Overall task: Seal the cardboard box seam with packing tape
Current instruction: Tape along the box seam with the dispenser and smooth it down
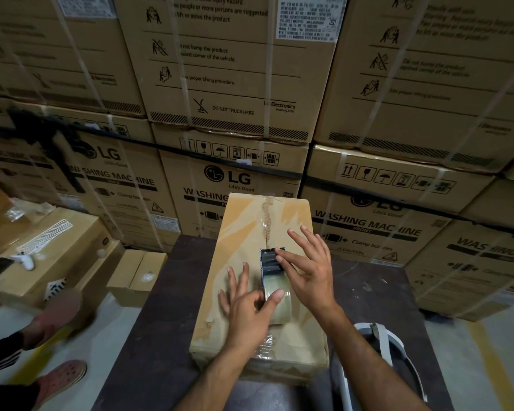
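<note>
I have the box (258,280) lengthwise on the dark table (166,321), the dispenser (272,271) sitting on its top seam (267,229). My left hand (247,310) is open, thumb touching the tape roll (275,292); my right hand (307,268) is spread, fingertips on the dispenser's dark head, gripping nothing. I judge I should close around it, press flat and draw straight along the seam. Cardboard is matte and creased; the tape glossy, wrinkled
</note>
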